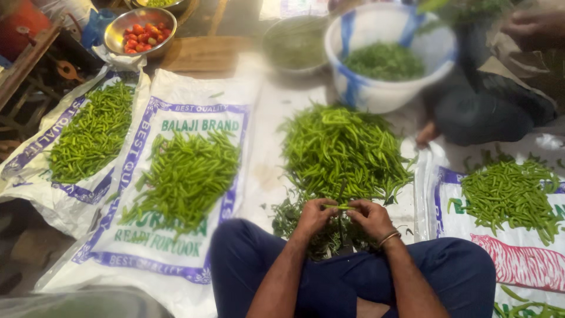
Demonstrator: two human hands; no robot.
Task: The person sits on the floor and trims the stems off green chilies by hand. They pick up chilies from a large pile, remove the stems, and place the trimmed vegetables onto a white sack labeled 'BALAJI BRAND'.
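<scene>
Our knees in blue trousers (329, 277) nearest. Left hand (315, 216), right hand (371, 218): both grips pinched shut on one green chilli (340, 206), above stem heap (321, 232). Risk, we judge: chilli snaps, juice stings fingers; stems stray into unsorted pile (344, 150).

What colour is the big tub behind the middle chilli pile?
The tub is white with blue vertical bands, holding green leaves; the head view shows it.

White printed sacks (176, 112) spread flat left, another (529, 259) right, purple borders
</scene>
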